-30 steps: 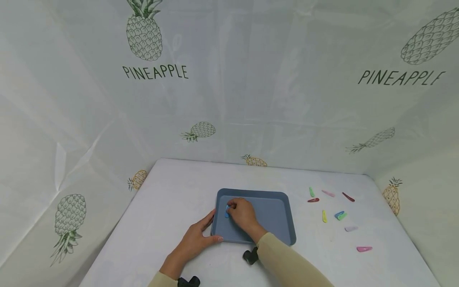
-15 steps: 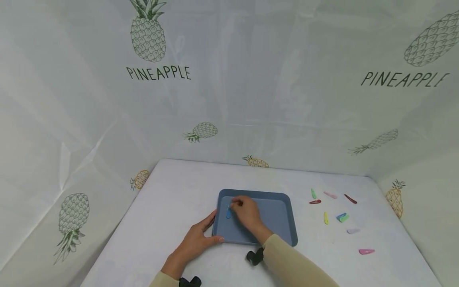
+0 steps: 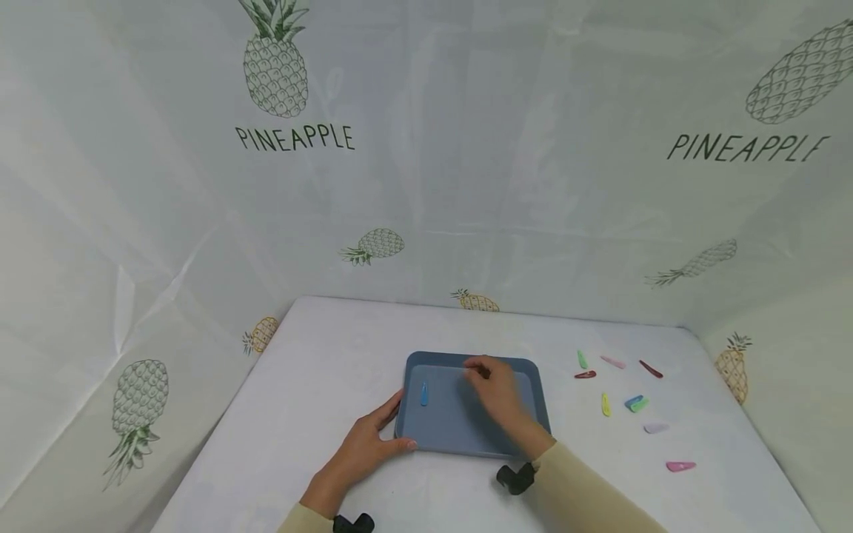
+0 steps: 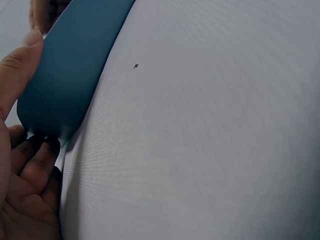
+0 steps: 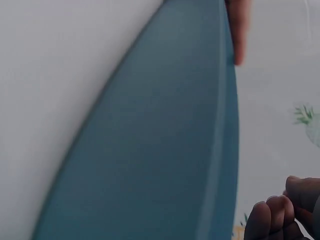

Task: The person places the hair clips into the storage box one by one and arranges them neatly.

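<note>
Blue hair clip [image 3: 423,394] lies in the left part of the grey-blue tray [image 3: 443,428], long axis running roughly near to far, well apart from the tray walls. Left hand [image 3: 365,448] holds the tray's near left corner: thumb on the near edge, fingers against the left side; left wrist view has the bent fingertips touching the corner from outside, thumb at the edge opposite, so clamped on the tray. Right hand [image 3: 498,389] hovers over the right part of the tray, clear of the clip, fingers loosely bent, thumb near the fingertips, nothing visible in the grip; whether thumb and fingers touch, cannot tell. Tray sits on the white table [image 3: 320,370]. Right of it, scattered clips: green clip [image 3: 582,360] just beyond a red clip [image 3: 585,374], pale pink clip [image 3: 612,362], dark red clip [image 3: 651,369], yellow clip [image 3: 606,405], a second blue clip [image 3: 631,400] against a light green clip [image 3: 639,406], lilac clip [image 3: 656,428], bright pink clip [image 3: 681,466] nearest the person. Beige sleeves [image 3: 586,488], black wrist cameras [image 3: 516,479]. Pineapple-print sheet [image 3: 466,185] behind.
</note>
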A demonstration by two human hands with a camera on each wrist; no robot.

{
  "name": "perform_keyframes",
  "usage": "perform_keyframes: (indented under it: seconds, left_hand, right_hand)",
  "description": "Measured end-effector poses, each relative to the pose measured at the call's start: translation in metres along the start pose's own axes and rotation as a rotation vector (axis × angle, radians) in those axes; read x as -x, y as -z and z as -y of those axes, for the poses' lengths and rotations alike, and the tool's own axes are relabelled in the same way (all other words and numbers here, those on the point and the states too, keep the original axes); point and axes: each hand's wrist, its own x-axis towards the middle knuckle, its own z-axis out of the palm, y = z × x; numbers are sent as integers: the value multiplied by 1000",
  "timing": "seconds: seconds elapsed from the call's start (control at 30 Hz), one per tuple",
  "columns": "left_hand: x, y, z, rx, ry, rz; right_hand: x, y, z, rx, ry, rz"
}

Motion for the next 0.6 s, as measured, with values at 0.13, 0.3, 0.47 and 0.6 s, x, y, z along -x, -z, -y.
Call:
perform_keyframes:
  seconds: [0.13,0.3,0.47,0.6]
  left_hand:
    - [0,0,-1,3,-5,-2]
    - [0,-1,0,6,-8,-5]
    - [0,-2,1,20,-7,-4]
    - [0,-1,0,28,-4,-1]
  right_hand:
    - [3,27,-5,73,-2,-29]
    - [8,57,-16,132,-5,-85]
    - [16,87,-34,157,-42,-142]
    - [23,111,-48,163,-86,-173]
